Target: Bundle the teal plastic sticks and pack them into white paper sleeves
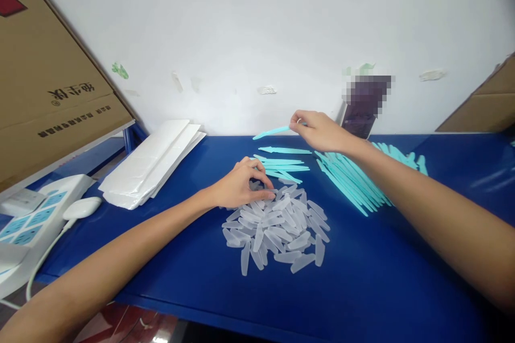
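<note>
Right hand (317, 129): raised above the far side of the bench (382, 278), grip closed by thumb and fingertips on one end of a teal pick (271, 132), which points left, clear of the surface. Left hand (241, 182): fingers curled, tips resting on the far edge of the pile of clear caps (281, 230); whether a cap is pinched cannot be told. Several loose teal picks (281, 163) lie between the hands. Heap of teal picks (354, 182) lies under the right forearm. Stack of white sheets (153, 163) at left
</note>
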Motion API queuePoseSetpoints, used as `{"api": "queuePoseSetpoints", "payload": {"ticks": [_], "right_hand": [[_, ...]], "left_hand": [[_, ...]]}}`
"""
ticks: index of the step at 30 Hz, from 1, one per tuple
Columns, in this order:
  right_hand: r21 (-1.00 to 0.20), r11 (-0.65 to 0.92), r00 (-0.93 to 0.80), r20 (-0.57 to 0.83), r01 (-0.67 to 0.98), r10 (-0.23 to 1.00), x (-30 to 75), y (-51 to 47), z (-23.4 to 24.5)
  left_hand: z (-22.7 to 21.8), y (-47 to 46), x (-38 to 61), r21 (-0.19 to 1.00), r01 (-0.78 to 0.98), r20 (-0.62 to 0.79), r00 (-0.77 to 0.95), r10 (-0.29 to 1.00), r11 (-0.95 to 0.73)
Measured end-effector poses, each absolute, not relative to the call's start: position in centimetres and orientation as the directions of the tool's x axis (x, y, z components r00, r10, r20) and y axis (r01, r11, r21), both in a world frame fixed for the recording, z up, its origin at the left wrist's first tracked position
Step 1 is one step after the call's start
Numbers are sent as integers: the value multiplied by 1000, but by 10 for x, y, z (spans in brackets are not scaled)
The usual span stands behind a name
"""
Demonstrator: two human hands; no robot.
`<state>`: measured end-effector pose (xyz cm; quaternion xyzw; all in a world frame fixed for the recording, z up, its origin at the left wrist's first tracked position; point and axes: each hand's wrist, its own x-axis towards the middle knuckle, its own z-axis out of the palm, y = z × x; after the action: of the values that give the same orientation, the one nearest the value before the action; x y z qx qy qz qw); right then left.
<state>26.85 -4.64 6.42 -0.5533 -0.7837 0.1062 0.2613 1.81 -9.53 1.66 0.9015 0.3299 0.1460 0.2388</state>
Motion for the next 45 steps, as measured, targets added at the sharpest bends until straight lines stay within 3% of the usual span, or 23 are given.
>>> {"api": "queuePoseSetpoints", "payload": {"ticks": [5, 9, 11, 14, 23, 29, 45], "right_hand": [[-454, 391, -280, 293, 801, 914, 270, -47, 65], [-423, 397, -269, 330, 815, 905, 272, -48, 70], [-435, 383, -255, 324, 815, 911, 271, -49, 72], [-508, 368, -248, 289, 779, 925, 268, -53, 75], [-720, 345, -276, 218, 602, 936, 267, -57, 79], [-742, 380, -324, 230, 551, 918, 271, -55, 78], [-769, 374, -342, 215, 518, 915, 269, -56, 77]], "left_hand": [[15, -95, 19, 526, 487, 268, 683, 680, -697], [8, -84, 18, 729, 385, 452, 351, 820, -566], [4, -72, 13, 819, 309, 448, 181, 875, -484], [-3, -55, 3, 874, 241, 417, 74, 906, -422], [-4, -52, 1, 935, 182, 265, 204, 942, -303], [-5, -49, -2, 881, 307, 312, 194, 930, -359], [-7, -48, -3, 883, 298, 312, 202, 928, -362]]}}
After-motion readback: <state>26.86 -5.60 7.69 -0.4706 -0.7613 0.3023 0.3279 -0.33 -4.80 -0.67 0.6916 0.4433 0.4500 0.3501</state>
